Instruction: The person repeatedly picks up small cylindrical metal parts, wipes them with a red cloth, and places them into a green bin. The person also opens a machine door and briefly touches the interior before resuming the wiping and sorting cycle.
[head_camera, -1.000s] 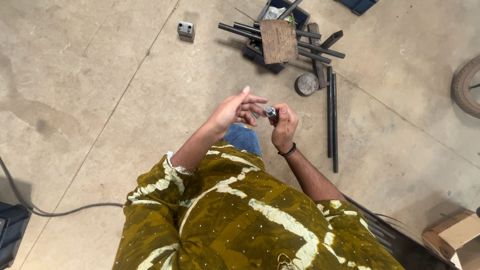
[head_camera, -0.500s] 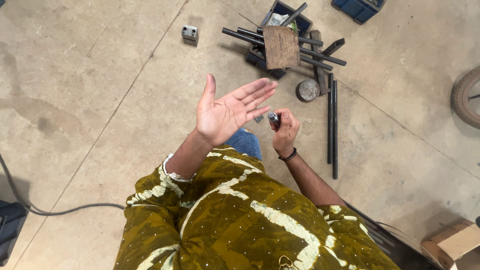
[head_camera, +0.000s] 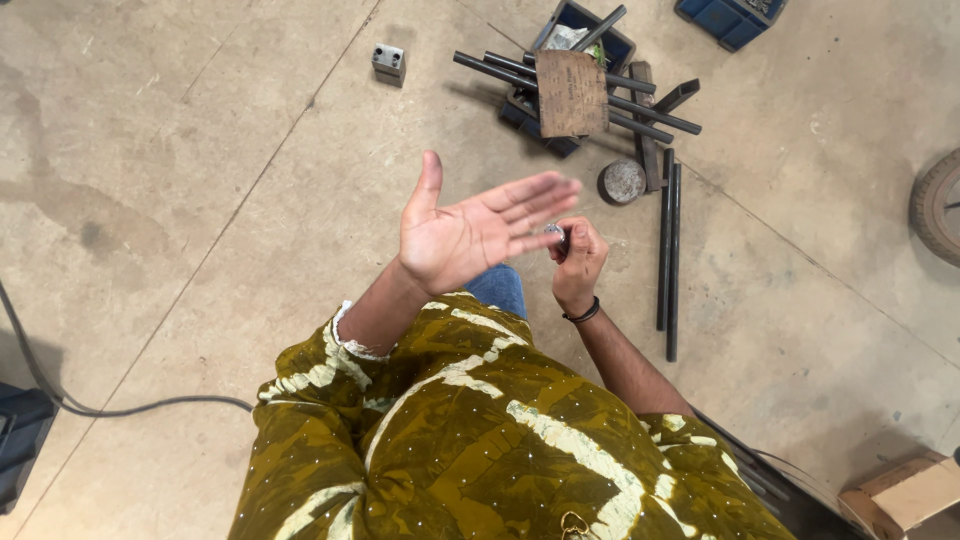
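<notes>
A brown cardboard box (head_camera: 905, 492) sits on the floor (head_camera: 180, 160) at the bottom right corner. A brown flat square board (head_camera: 571, 93) lies on top of the dark bars near the top. Two blue bins show: one blue bin (head_camera: 583, 25) under the bars and another blue bin (head_camera: 730, 17) at the top edge.

The left hand (head_camera: 470, 232) is open and flat, palm up, holding nothing. The right hand (head_camera: 577, 258) is closed around a small shiny metal piece (head_camera: 553, 231), just beside the left fingertips. Half a second ago the left hand was already open; now it sits a little lower and flatter. A second ago both hands were pressed together on the piece.

There are two long bars (head_camera: 668, 250) side by side, one round metal disc (head_camera: 623, 181), one small grey block (head_camera: 388, 62), one black cable (head_camera: 60, 395) and one wheel (head_camera: 938, 205).
</notes>
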